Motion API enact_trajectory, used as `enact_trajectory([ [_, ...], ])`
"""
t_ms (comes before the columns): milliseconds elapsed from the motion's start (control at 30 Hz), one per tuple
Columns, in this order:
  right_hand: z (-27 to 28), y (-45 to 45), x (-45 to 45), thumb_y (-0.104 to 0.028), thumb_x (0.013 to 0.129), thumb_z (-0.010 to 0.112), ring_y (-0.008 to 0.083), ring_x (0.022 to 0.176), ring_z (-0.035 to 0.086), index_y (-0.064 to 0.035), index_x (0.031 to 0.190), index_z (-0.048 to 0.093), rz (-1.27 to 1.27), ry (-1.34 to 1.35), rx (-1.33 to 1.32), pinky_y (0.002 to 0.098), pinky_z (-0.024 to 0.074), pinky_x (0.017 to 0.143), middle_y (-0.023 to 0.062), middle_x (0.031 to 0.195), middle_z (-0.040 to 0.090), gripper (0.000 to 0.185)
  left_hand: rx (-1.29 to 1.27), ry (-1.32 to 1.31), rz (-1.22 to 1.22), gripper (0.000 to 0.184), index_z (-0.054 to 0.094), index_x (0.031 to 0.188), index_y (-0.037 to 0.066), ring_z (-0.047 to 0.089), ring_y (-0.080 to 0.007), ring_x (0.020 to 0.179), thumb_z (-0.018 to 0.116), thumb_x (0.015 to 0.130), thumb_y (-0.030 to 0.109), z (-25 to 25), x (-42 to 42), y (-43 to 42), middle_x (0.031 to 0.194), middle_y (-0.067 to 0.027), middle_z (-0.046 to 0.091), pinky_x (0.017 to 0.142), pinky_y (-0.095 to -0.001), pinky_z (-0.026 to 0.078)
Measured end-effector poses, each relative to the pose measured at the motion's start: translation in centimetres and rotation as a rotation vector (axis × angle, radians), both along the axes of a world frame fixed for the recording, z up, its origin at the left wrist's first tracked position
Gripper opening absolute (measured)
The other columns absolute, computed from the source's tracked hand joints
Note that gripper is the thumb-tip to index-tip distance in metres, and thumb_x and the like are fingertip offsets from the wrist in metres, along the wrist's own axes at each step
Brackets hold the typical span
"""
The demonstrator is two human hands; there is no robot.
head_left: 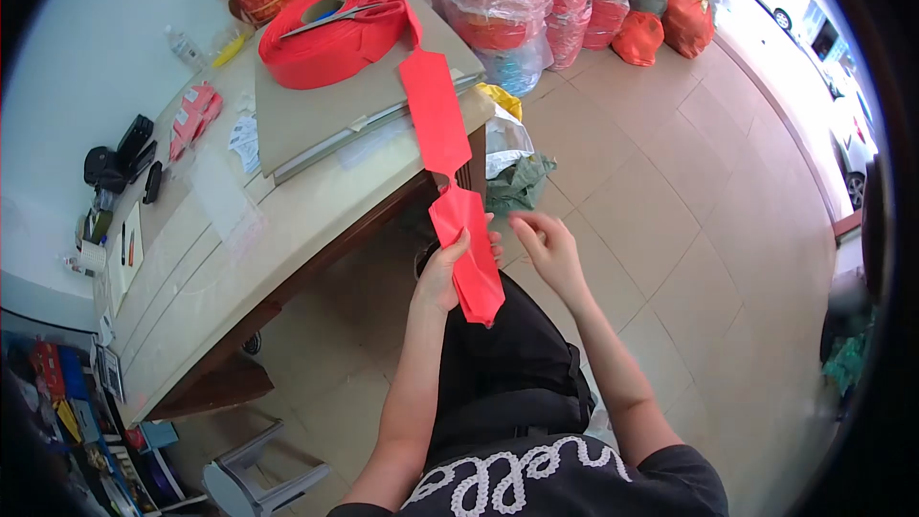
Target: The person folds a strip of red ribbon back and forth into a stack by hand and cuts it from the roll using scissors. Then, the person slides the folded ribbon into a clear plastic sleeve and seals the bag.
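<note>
My left hand (442, 273) is wrapped round a folded stack of red fabric pieces (476, 263), its thumb on top and fingertips showing at the far side. From this stack a chain of red pieces (437, 110) runs up over the table corner to a large red roll (330, 43). Scissors (340, 19) lie on top of the roll, which rests on a grey board. Just right of the stack is my right hand (548, 244), apart from the fabric, with its thumb and index finger close together; whether something small is between them is too small to tell.
The pale table (316, 220) carries a plastic bottle (182, 46), black cases (120, 153) and a notebook (127, 254). Plastic-wrapped red bundles (498, 0) and tied bags (637, 38) stand on the tiled floor. A grey stool (258, 479) is at the lower left.
</note>
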State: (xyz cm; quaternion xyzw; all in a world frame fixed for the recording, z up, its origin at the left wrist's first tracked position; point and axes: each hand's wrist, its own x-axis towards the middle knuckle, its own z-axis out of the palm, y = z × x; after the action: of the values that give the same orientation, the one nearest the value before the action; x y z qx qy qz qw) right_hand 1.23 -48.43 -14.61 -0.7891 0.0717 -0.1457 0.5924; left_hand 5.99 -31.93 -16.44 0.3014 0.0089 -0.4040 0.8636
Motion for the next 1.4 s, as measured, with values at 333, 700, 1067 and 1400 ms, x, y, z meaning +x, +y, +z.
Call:
enact_trajectory([
  [333, 1.7, 0.3, 9.6, -0.036, 0.085, 0.062, 0.0028, 0.059, 0.053, -0.0023, 0.095, 0.064, 0.553, 0.353, 0.611, 0.0174, 0.0387, 0.045, -0.0003, 0.076, 0.061, 0.035, -0.036, -0.001, -0.096, 0.047, 0.037, 0.130, 0.001, 0.057, -0.0242, 0.097, 0.050, 0.092, 0.026, 1.6, -0.1, -0.1, 0.106, -0.0122, 0.056, 0.088, -0.0427, 0.048],
  [700, 4.0, 1.0, 9.4, -0.027, 0.082, 0.067, 0.0037, 0.051, 0.049, -0.0019, 0.084, 0.067, 0.425, 0.402, 0.331, 0.0199, 0.0366, 0.040, 0.0000, 0.069, 0.060, 0.025, -0.038, 0.010, -0.085, 0.050, 0.034, 0.132, 0.001, 0.057, -0.0226, 0.092, 0.050, 0.092, 0.026, 1.8, 0.0, 0.1, 0.099, -0.0083, 0.055, 0.086, -0.0423, 0.048],
  [1067, 4.2, -1.7, -1.6, -0.037, 0.066, 0.074, 0.0251, 0.107, 0.050, -0.0064, 0.116, 0.055, 0.332, -0.449, -0.454, 0.0392, 0.0371, 0.090, 0.0095, 0.120, 0.053, 0.062, -0.382, 0.361, 0.006, 0.042, 0.034, 0.131, 0.004, 0.054, -0.0201, 0.097, 0.046, 0.093, 0.017, 2.1, 0.8, 1.2, 0.098, -0.0054, 0.054, 0.100, -0.0442, 0.036],
  [1400, 5.1, 0.8, -5.8, -0.028, 0.069, 0.073, 0.0159, 0.092, 0.053, -0.0121, 0.100, 0.061, 0.314, -0.586, -0.717, 0.0338, 0.0334, 0.078, -0.0017, 0.098, 0.060, 0.036, -0.306, 0.398, 0.054, 0.036, 0.039, 0.125, -0.002, 0.052, -0.0211, 0.103, 0.038, 0.095, 0.018, 1.8, 0.5, 0.4, 0.104, -0.0076, 0.056, 0.103, -0.0437, 0.035],
])
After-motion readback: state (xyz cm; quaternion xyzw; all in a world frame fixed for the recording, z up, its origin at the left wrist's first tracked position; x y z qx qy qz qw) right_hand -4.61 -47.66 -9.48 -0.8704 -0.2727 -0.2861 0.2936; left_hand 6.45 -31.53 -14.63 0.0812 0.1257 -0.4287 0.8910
